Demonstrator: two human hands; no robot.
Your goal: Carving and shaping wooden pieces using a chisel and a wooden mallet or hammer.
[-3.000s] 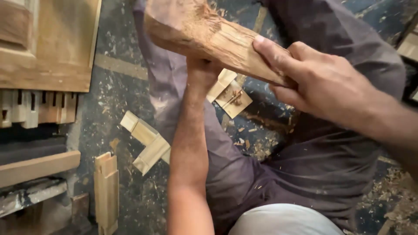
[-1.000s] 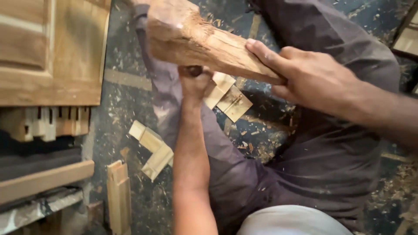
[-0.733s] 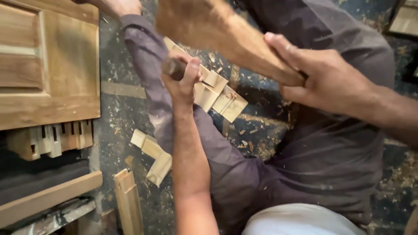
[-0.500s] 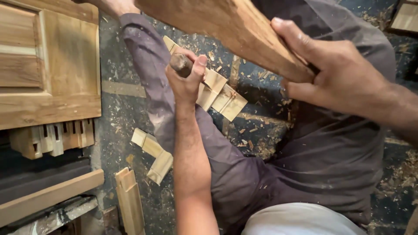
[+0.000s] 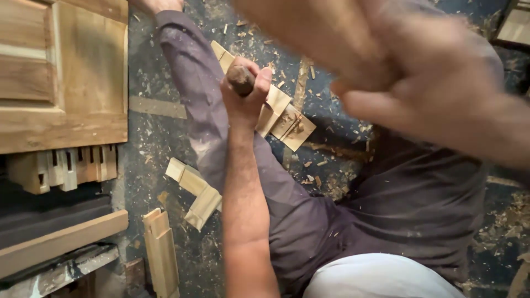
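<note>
Underfoot, a dark floor is lying littered with wood chips and sawdust; the person is sitting on it, legs in dark purple trousers stretching out across the frame.

The left hand is reaching forward over the left leg, its fingers clenching round a rounded, dark brown wooden tool handle; only the worn butt end is showing above the fist, the rest being hidden.

The right hand is sweeping across the upper right, heavily blurred, gripping a big pale wooden block that is hanging above and to the right of the handle, apart from it. How tightly those fingers are closing cannot be told through the blur.

Just beyond the left fist, notched wooden joint pieces are lying on the floor, partly covered by the hand. More offcuts are lying beside the left leg, and a grooved strip nearer the bottom. A panelled wooden door is filling the upper left, with tenoned rails sticking out beneath it.
</note>
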